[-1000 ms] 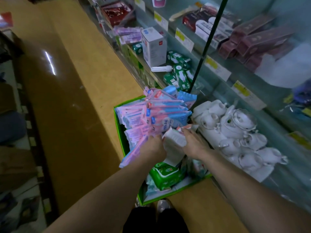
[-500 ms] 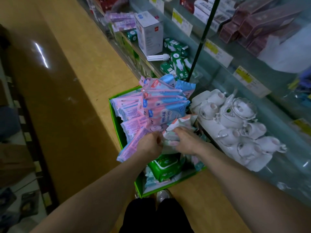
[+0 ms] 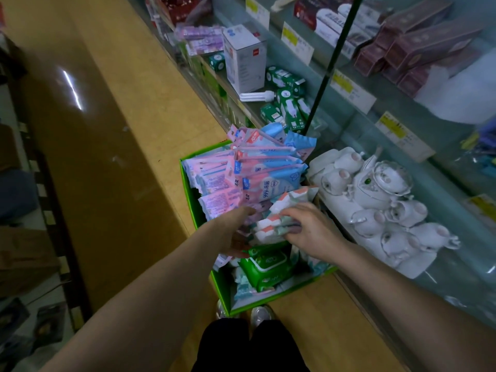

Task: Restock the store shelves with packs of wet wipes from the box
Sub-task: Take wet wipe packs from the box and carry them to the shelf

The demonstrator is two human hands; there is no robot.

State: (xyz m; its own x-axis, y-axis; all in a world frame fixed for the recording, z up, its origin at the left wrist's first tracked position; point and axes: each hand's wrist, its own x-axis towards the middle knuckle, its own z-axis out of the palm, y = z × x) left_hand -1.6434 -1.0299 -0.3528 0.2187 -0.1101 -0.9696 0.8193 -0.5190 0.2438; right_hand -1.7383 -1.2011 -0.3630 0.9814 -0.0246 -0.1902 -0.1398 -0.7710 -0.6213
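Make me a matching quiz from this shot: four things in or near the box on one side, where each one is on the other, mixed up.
1 green wipes pack
2 white tea set
3 bare fluorescent bulb
4 white-and-orange packs

A in the right hand's grip
B lying beside a white carton
C low in the green box
D right of the box

Pairs: 1-C, 2-D, 3-B, 4-A

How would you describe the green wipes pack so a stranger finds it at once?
Find the green box on the floor beside the glass shelves. At its near end, below the left hand and right hand, lies the green pack. Nearby are pink packs and white-and-orange packs; it alone is green.
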